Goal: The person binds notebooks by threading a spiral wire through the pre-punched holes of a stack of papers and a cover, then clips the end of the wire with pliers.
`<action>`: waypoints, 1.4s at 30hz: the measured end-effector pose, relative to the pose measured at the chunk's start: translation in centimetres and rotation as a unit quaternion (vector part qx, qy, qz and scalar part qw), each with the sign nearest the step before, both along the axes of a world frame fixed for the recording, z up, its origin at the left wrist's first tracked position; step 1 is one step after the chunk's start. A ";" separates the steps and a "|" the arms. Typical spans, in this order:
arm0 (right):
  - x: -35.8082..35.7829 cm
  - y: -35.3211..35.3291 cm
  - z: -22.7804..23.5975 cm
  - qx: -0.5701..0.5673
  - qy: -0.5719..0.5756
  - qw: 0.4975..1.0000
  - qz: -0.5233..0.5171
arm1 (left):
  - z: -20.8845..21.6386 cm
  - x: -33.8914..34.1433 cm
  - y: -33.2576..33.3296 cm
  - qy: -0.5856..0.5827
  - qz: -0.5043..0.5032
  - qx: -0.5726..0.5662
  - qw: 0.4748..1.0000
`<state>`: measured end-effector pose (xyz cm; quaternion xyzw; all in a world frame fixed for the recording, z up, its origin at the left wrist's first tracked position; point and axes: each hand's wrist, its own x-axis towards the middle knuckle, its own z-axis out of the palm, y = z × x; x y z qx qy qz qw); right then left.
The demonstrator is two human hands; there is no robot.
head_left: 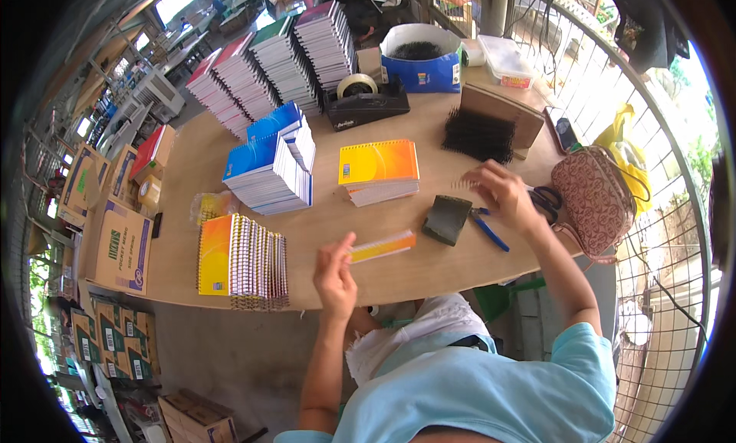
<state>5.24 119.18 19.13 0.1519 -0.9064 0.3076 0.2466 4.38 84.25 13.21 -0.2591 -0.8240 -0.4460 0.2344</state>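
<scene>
My left hand (335, 278), at the table's front edge, is closed on one end of a thin yellow-orange notepad (383, 247), which is tilted so that little of its cover shows. To its right and farther back, my right hand (502, 194) pinches a small dark wire binding coil (462, 184). Below that hand lie a dark green block (447, 219) and blue-handled pliers (489, 232). Beyond the notepad sits a stack of yellow-orange notepads (379, 167). Left of my left hand, a row of spiral-bound yellow notepads (241, 259) stands near the edge.
A heap of black coils (479, 134) lies before a wooden board (502, 113). Scissors (546, 203) and a patterned bag (594, 186) are at right. Behind stand blue notebooks (268, 171), a tape dispenser (368, 104), a blue box (420, 73) and tall notebook stacks (284, 63). Cartons (115, 243) adjoin the left edge.
</scene>
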 end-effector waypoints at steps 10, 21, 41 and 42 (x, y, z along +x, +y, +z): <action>2.5 -5.9 -3.8 -0.075 -0.105 0.991 0.045 | -4.6 0.9 3.3 -0.050 0.022 0.071 0.996; 1.3 -6.3 -3.8 -0.059 -0.073 0.991 0.098 | -4.2 1.2 3.0 -0.088 0.008 0.082 0.993; 0.9 -6.0 -3.3 -0.040 -0.081 0.969 0.228 | -3.9 1.7 2.7 -0.101 0.018 0.081 0.991; 0.9 -6.0 -3.4 -0.042 -0.073 0.967 0.239 | -4.0 1.7 2.8 -0.097 0.020 0.080 0.992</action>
